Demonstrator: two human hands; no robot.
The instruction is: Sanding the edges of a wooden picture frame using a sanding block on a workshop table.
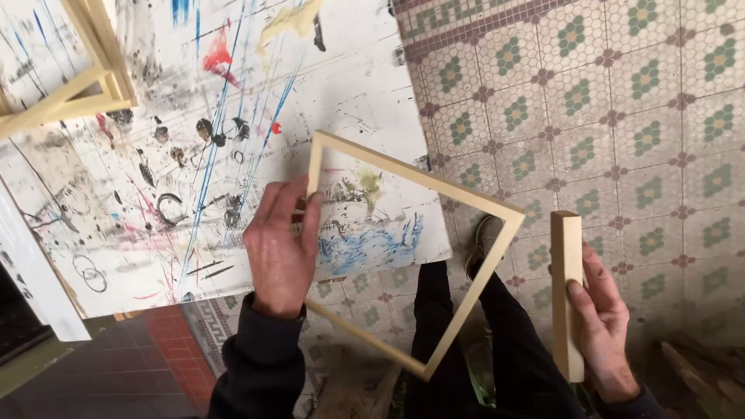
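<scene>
Hands [281, 250] hold frame [411, 248], block [567, 291].

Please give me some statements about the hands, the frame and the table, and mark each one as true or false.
1. The left hand holds a square wooden frame. True.
2. The right hand is empty. False: it holds a wooden block.
3. The table is clean and white. False: paint marks cover it.
4. The floor has patterned tiles. True.
5. The block lies inside the frame. False: it is apart, beside it.

No pkgs, labels, signs; no screens.
</scene>
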